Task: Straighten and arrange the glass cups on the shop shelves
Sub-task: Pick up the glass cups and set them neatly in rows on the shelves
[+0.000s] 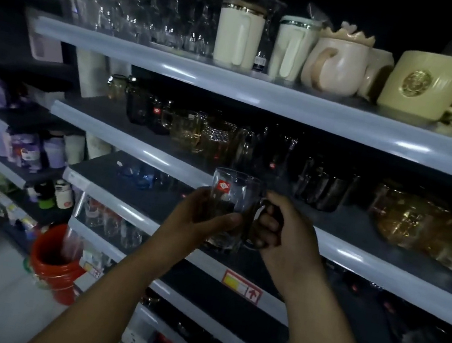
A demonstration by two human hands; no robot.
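I hold a clear glass mug (232, 190) with a red diamond sticker in front of the third shelf (354, 254). My left hand (199, 215) wraps around the mug's body from the left. My right hand (278, 225) grips its handle, fingers curled through it. The mug is upright and in the air, just in front of the shelf edge. More glass mugs (184, 127) stand in a row on the second shelf (139, 147), some amber and some dark. Clear glasses (144, 8) crowd the left of the top shelf (233, 82).
Cream and beige ceramic mugs (335, 67) fill the right of the top shelf. Amber glassware (418, 230) sits at the right of the third shelf. A red bucket (57, 262) stands on the floor at lower left. Bottles line the side shelves at the left.
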